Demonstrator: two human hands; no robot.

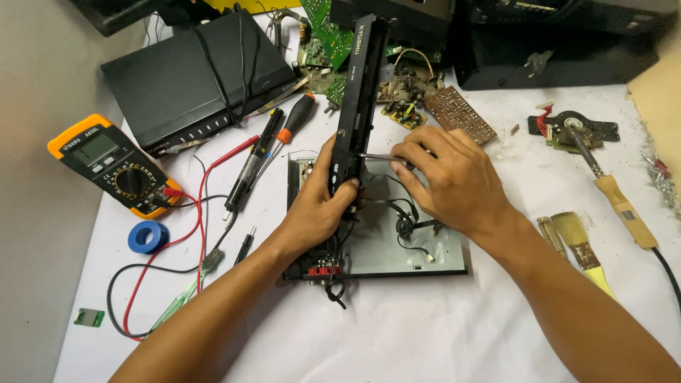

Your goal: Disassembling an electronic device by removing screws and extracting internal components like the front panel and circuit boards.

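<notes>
a: nearest the camera, what lies on the white cloth [397,333]?

b: both forearms come in from the bottom edge. just past them a grey metal chassis [440,257] lies flat, with red sockets at its near left corner and loose black wires [397,213] curling across its floor.

a: and the hands?

b: the left hand [320,206] wraps around the lower end of a long black front panel [358,106], fingers curled tight on it; the panel stands on edge over the chassis and runs away from the person. the right hand [454,177] pinches a thin metal tool [386,159] between thumb and fingertips, its tip touching the panel's right face. the wires sit just under both hands.

a: to the sides?

b: left of the chassis are a blue tape roll [147,236], red and black probe leads, a yellow multimeter [117,164] and an orange-collared screwdriver [292,120]. right of it lie a paintbrush [585,248] and a soldering iron [616,195], well apart from the hands.

a: farthest off?

b: a black box [191,74] at the far left, a brown circuit board [460,115] just beyond the right hand, green boards [328,32] behind the panel's far end, and a dark casing [560,46] at the top right.
</notes>
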